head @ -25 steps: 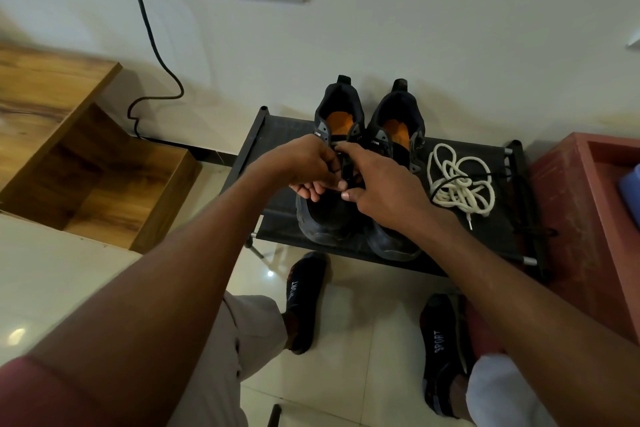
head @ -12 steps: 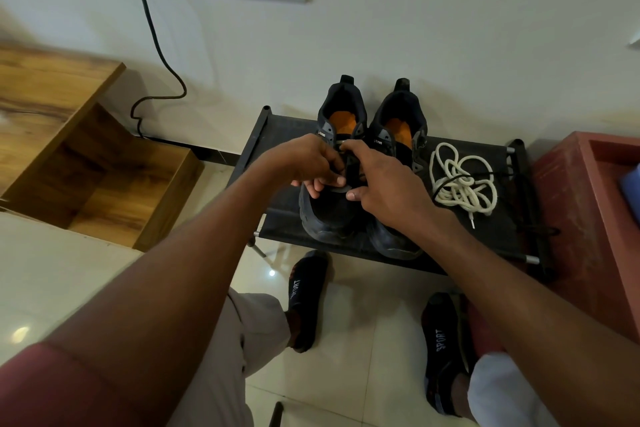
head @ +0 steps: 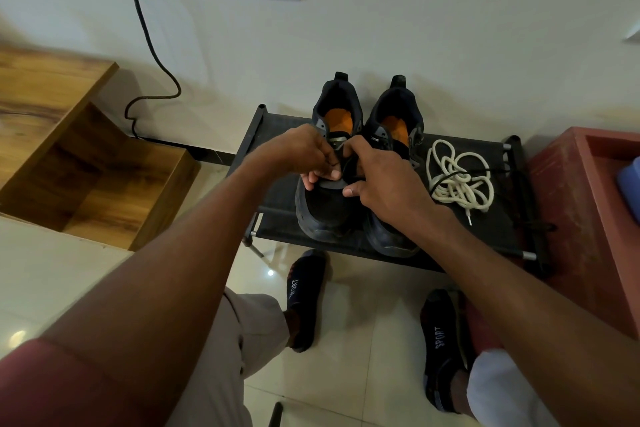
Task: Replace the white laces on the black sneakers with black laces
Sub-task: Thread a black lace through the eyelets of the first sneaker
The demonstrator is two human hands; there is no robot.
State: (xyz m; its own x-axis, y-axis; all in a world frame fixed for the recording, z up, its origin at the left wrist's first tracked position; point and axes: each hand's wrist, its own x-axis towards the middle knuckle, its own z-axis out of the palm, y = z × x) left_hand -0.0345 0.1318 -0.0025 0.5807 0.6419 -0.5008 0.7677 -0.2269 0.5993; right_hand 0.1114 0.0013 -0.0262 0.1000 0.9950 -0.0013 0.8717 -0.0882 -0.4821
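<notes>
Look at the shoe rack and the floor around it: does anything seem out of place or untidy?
Only the white laces: they lie in a loose tangled heap on the rack, right of the sneakers. Nothing looks spilled or damaged.

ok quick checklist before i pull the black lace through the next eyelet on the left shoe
1. Both hands on the left sneaker: left hand and right hand meet over its tongue. Ok.
2. Black lace pinched in the fingers: too dark to tell. Cannot tell.
3. White laces out and aside on the rack: ok.
4. Right sneaker laced: hidden by the hand. Cannot tell.
5. Shoes seated on the rack: ok.
</notes>
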